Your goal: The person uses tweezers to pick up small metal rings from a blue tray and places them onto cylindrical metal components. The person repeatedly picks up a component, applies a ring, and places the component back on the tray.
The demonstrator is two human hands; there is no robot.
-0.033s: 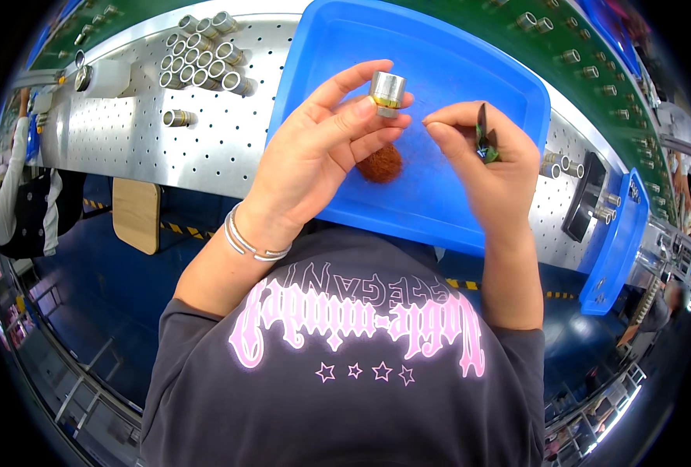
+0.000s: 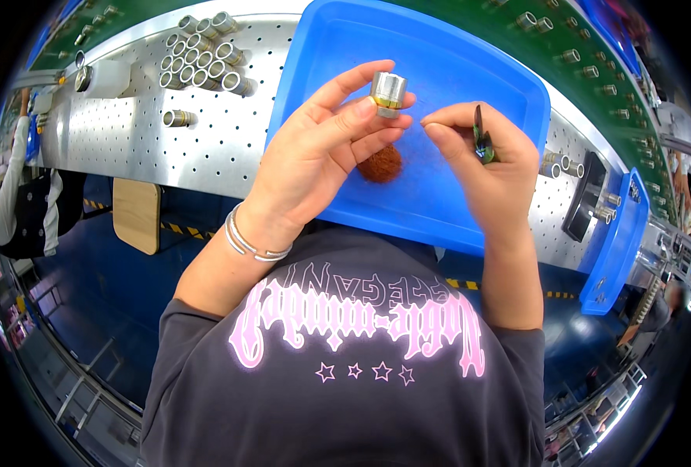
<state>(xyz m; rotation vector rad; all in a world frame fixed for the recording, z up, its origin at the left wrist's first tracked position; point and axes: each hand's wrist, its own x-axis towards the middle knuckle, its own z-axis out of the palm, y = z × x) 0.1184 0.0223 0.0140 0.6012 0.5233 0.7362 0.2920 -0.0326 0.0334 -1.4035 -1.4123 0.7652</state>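
Aloft, metal fitting (image 2: 390,87) pinched in left hand (image 2: 314,142), right hand (image 2: 497,171) apart, gripping dark object (image 2: 482,146)

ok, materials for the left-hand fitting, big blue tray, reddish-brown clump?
Fitting: likely metal, bright silvery sheen; yellowish band's material unclear.
Big blue tray: probably moulded plastic, smooth, even colour, rounded corners.
Reddish-brown clump: looks fibrous, matte, fuzzy edges; exact fibre can't be told.

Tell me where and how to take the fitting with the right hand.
Grip the fitting by its wide silver barrel, probably bringing the right hand in from the right: the barrel projects beyond the left thumb, which presses near the yellow band, and its right side looks uncovered.
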